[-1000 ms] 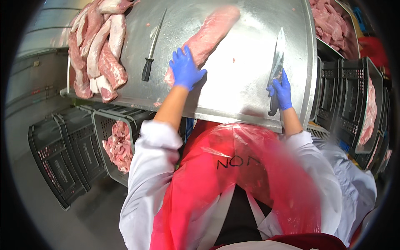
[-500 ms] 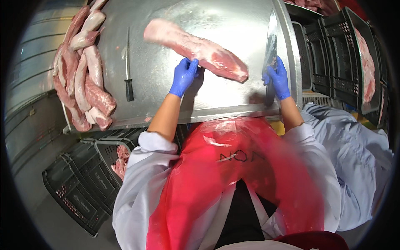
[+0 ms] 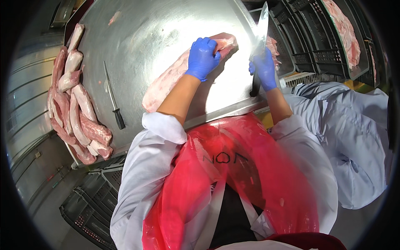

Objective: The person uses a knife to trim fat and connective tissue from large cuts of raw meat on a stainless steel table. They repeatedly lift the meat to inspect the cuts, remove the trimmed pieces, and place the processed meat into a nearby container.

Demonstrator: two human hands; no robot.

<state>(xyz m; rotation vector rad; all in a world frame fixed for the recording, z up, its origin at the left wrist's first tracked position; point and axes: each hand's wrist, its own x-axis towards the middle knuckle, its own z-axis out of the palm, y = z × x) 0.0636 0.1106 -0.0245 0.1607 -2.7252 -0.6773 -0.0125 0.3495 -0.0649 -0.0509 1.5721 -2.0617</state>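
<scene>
A long, pale-pink pork loin lies slantwise on the metal table, its thicker pale end toward me and its red end pointing away to the right. My left hand, in a blue glove, is closed over the loin near its far right end, with the fingers curled round the meat. In my right hand, gloved in blue too, is a long knife with a dark handle. Its blade points up and away from me over the table's right edge, apart from the meat.
Several strips of meat are heaped along the table's left edge. Beside them lies a sharpening steel with a black handle. Black crates stand to the right, one holding meat. More dark crates sit low at the left. A co-worker's pale clothing shows at right.
The pork loin has swung round: its right end now points away from me and its left end toward me. My left hand has moved onto its far end. My right hand still holds the knife.
</scene>
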